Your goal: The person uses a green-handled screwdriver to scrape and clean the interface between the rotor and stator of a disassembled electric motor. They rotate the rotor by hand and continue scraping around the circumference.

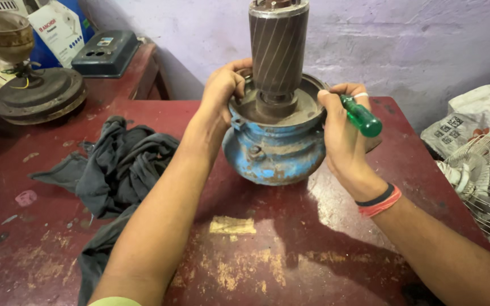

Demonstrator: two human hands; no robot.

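Clearly both hands are steadying a blue motor housing (274, 148) that is standing near the far edge of the red counter (245, 249), toward its middle. A ribbed grey rotor (279, 48) is rising upright out of the housing's open top. The left hand (222, 90) is gripping the rim on the left side, fingers curled over the lip and pressed against it, probably to keep the heavy casting from tipping. The right hand (341, 127) is bracing the rim on the right while its fingers are pinching a green-handled screwdriver (361, 116) against the palm, keeping the tool ready without letting go. A dark crumpled cloth (117, 167) is lying just left of the housing, near the left forearm. A white fan guard (486, 181) is sitting beyond the counter's right edge.
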